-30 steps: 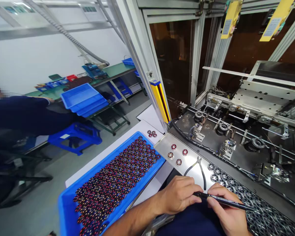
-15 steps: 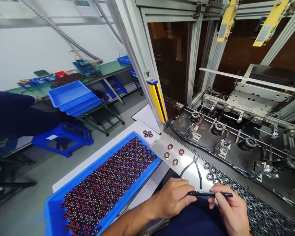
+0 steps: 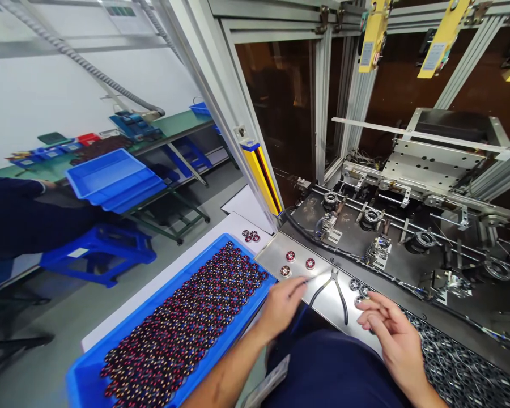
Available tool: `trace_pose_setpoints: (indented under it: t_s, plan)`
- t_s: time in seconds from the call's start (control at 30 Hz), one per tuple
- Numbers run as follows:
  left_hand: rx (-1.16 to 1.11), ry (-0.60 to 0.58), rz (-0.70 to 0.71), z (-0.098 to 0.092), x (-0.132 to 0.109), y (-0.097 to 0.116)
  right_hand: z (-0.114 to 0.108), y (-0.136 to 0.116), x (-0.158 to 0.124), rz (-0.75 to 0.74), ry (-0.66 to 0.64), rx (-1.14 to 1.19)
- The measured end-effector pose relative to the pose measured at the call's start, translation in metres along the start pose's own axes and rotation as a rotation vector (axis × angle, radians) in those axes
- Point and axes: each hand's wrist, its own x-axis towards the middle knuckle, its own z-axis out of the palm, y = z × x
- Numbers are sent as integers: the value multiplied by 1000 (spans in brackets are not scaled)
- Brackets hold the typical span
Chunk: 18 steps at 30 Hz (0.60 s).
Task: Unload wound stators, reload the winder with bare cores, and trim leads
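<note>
My left hand (image 3: 284,306) is closed at the fingertips over the metal plate (image 3: 272,249). A thin pen-like tool (image 3: 318,276) sticks out from it to the right, blurred, so its exact kind is unclear. My right hand (image 3: 391,334) hangs with its fingers loosely bent and apart, nothing visible in it, beside the dark round parts (image 3: 355,284). Between the hands lie black-handled cutting pliers (image 3: 334,276), jaws pointing away from me. Beyond my left hand are red-and-silver round parts (image 3: 310,263) and a brownish one (image 3: 285,271).
Left of me stands a blue tray (image 3: 221,334) holding many red-and-black round parts (image 3: 182,323). Several more sit on the white surface (image 3: 250,236). A machine bed with fixtures (image 3: 372,218) runs along the right behind a yellow post (image 3: 263,178). A person's sleeve (image 3: 8,209) shows far left.
Both hands were on the black pen-like tool; my right hand has let go and opened. My left hand has moved forward and left over the plate with the tool. The view has shifted slightly.
</note>
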Motion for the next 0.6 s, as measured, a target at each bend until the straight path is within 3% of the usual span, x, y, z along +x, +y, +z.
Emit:
trace_pose_setpoints:
  t_s: [0.1,0.23,0.43,0.6]
  plan:
    - [167,161,-204,-9,20,-69,-25,13,-4,37,136,-84]
    - [313,186,-358,-9,44,-135,-58,31,-17,168,186,-219]
    - [373,183,-487,15,66,-167,-111,46,-43,130,45,-498]
    - [362,214,-545,15,73,-175,-139,49,-61,-22,35,-707]
